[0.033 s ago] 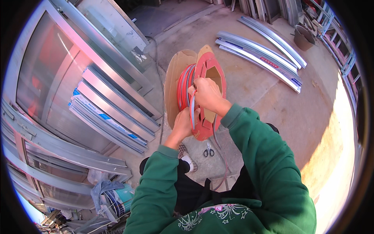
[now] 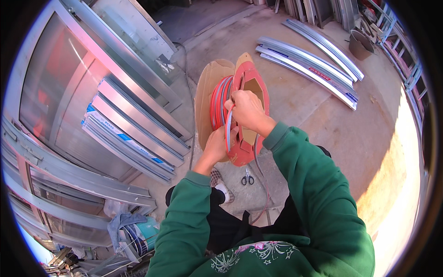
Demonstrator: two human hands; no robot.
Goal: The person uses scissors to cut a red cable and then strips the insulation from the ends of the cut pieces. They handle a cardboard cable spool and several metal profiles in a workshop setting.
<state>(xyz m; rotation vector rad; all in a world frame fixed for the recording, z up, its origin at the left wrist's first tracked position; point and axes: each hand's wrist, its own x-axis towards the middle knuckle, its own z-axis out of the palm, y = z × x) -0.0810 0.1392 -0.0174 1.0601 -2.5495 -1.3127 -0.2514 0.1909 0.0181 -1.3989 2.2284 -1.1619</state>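
A cardboard cable reel (image 2: 205,87) stands tilted in front of me, with a reddish flange on its right side. Red and grey cable (image 2: 219,104) is wound in several turns between the flanges. My right hand (image 2: 249,111) is closed in a pinch on a strand at the flange's edge, and this strand bows down toward the other hand. Lower on the reel, my left hand (image 2: 218,145) is closed round the cable, its fingertips partly hidden behind the strand and flange. A tail of cable (image 2: 266,194) hangs from the reel's lower right toward my legs.
Black-handled scissors (image 2: 248,179) lie on the concrete below the reel. Framed panels (image 2: 87,83) and metal profiles (image 2: 138,127) lean at the left. More profiles (image 2: 309,64) lie at the far right, near a bucket (image 2: 361,45). A teal bucket (image 2: 146,231) stands lower left.
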